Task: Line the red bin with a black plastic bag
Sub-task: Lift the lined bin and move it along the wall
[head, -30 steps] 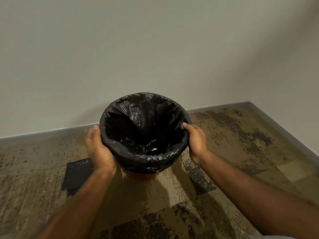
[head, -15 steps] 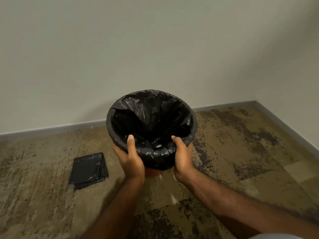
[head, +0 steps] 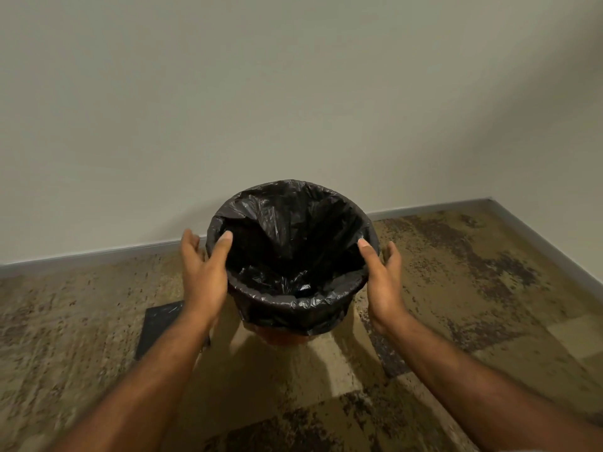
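The red bin (head: 283, 338) stands on the carpet near the wall; only a strip of red shows at its base. A black plastic bag (head: 293, 301) lines it, folded out over the rim and hanging down the outside, its inside crumpled into a dark funnel. My left hand (head: 204, 275) is at the left side of the rim, thumb lying on the bag's edge and fingers spread apart from the outside. My right hand (head: 383, 278) mirrors it at the right side, thumb tip on the rim and fingers loose outside. Neither hand clasps the plastic.
A flat folded pile of black bags (head: 158, 327) lies on the carpet left of the bin, partly behind my left forearm. The wall and grey baseboard (head: 98, 256) run just behind the bin, meeting a side wall in a corner at the right.
Both hands left the front of the rim, where they pinched the bag, and moved out to its left and right sides with fingers spread. The view shifted slightly.
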`<state>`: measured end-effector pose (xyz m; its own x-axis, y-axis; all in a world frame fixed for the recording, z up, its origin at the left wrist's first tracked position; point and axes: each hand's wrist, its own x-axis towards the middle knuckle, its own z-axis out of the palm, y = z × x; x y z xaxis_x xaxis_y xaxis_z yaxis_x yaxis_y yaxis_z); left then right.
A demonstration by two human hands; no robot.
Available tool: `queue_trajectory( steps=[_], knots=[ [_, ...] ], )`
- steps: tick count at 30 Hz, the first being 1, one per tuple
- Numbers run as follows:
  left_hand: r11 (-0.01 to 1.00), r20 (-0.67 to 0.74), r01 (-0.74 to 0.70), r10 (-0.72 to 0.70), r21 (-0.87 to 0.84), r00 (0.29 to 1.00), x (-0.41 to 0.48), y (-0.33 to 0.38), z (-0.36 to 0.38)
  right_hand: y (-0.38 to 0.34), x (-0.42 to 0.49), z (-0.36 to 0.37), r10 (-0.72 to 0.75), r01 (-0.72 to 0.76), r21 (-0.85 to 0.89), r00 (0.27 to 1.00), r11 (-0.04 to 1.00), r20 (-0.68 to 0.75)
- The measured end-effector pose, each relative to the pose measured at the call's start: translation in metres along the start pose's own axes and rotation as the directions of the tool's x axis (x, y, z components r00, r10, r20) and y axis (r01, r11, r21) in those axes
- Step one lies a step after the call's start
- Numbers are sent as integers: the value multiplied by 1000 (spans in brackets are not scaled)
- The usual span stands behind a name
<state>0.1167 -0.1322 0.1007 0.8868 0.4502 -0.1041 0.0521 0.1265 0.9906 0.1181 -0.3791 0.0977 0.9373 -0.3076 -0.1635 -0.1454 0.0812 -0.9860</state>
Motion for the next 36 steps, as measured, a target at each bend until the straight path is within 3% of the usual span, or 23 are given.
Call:
queue_trajectory(
  steps=[3,7,18,26,36],
  knots=[
    [980,80,163,-155,-113,985,9,0,8,3,5,7,54,-58,103,997,993,47],
    [956,77,246,-237,-157,968,10,-6,15,6,8,10,79,-87,151,995,985,56],
    [948,-66,239,-257,-211,964,-8,28,30,-37,12,7,114,-125,140,990,982,88],
    [938,-7,262,-270,-227,963,-22,87,54,-103,8,-17,156,-167,148,984,975,84],
    [881,-28,404,-424,-248,905,-70,179,120,-197,4,-85,230,-236,156,972,959,53]
  ],
)
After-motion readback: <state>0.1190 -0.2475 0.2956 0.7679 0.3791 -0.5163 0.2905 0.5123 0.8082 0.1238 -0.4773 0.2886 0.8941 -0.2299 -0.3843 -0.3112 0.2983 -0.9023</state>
